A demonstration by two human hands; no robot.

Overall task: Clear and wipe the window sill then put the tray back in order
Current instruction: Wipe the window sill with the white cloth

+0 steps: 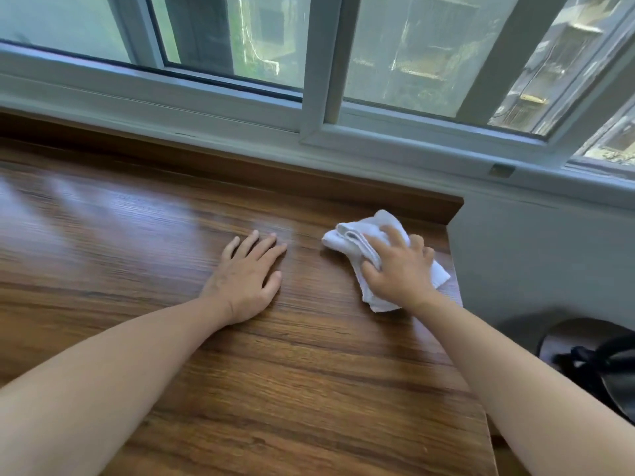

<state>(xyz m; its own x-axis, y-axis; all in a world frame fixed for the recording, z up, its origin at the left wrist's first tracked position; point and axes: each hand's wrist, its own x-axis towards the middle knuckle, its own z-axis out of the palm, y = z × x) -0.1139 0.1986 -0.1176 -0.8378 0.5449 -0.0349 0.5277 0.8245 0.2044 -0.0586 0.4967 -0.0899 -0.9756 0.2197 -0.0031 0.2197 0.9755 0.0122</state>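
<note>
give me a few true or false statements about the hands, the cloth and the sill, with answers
1. The right hand presses a white cloth onto the wooden sill. True.
2. The left hand holds a spray bottle. False: it rests flat on the sill, holding nothing.
3. The cloth is near the sill's right end. True.
4. The tray sits on the sill between the two hands. False: no tray is in view; only bare wood lies between them.
5. The cloth is spread out flat in a single layer. False: it is bunched and folded under the hand.
</note>
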